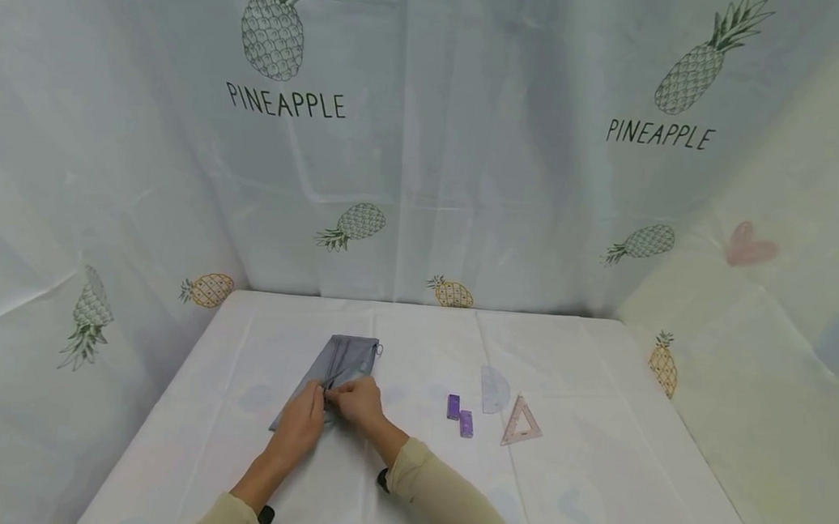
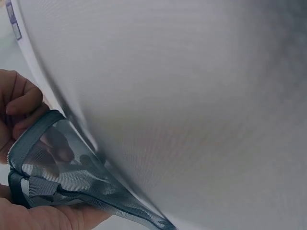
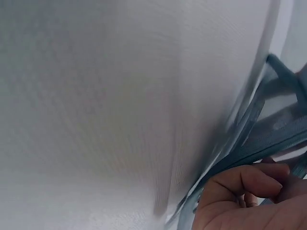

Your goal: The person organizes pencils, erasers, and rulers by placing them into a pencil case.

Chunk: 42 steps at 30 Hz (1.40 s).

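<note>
A grey-blue mesh zipper pouch lies slantwise on the left half of the table, a small ring at its far right corner. My left hand grips the pouch's edge near its closer end. Right beside it, my right hand pinches the zipper edge, fingertips close to the left ones. In the left wrist view the zipped side gapes between the two hands, and fingers show through the see-through mesh. Curled fingers of the right hand hold the dark trim in the right wrist view.
Two small purple blocks lie right of the hands. Beyond them are a clear protractor and a pinkish triangle ruler. A white cloth covers the table; pineapple-print curtains hang around its back and sides.
</note>
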Motion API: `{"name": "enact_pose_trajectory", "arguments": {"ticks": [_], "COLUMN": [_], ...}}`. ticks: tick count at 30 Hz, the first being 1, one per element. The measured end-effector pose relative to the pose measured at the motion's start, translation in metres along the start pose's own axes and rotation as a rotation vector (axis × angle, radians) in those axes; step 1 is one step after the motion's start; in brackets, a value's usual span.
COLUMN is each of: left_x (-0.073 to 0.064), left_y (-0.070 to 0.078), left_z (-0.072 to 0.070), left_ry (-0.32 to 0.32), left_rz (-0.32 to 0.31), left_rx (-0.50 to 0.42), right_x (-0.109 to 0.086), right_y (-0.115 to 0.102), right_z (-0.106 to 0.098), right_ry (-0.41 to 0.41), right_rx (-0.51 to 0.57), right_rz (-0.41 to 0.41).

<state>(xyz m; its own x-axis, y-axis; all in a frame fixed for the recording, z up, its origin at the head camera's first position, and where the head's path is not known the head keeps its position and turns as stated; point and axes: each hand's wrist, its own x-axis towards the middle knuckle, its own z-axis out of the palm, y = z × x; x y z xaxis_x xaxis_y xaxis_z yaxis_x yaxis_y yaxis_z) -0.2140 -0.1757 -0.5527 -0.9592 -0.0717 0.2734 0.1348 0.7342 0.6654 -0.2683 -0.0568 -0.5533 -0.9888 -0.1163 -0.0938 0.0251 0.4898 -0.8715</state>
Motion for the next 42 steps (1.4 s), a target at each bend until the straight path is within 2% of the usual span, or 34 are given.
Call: {"name": "enact_pose_trajectory", "arguments": {"ticks": [5, 12, 16, 21, 28, 30, 37, 42], "left_x": [-0.001, 0.001, 0.001, 0.001, 0.001, 0.001, -0.001, -0.001], "left_y": [-0.001, 0.001, 0.003, 0.002, 0.002, 0.002, 0.0, 0.002], "left_z": [0.0, -0.004, -0.004, -0.005, -0.004, -0.004, -0.002, -0.003], "left_ry": [-0.011, -0.043, -0.045, -0.019, -0.07, -0.082, -0.103, -0.118], "left_rz": [-0.006, -0.03, -0.024, 0.004, -0.036, -0.052, -0.077, -0.089], "left_rx": [-0.011, -0.012, 0.002, 0.016, 0.008, -0.001, -0.015, -0.022], "right_x": [-0.004, -0.011, -0.021, -0.033, -0.049, -0.054, -0.077, -0.088], "right_y": [0.002, 0.003, -0.002, -0.005, 0.013, 0.02, 0.034, 0.042], "right_z": [-0.002, -0.01, -0.021, -0.033, -0.043, -0.046, -0.065, -0.081], "right_ry": [0.022, 0.04, 0.06, 0.109, 0.189, 0.169, -0.006, -0.044], "right_rx": [-0.057, -0.235, -0.326, -0.459, -0.597, -0.626, -0.712, -0.692], "right_rz": [-0.093, -0.372, -0.451, -0.494, -0.562, -0.554, -0.472, -0.421]}}
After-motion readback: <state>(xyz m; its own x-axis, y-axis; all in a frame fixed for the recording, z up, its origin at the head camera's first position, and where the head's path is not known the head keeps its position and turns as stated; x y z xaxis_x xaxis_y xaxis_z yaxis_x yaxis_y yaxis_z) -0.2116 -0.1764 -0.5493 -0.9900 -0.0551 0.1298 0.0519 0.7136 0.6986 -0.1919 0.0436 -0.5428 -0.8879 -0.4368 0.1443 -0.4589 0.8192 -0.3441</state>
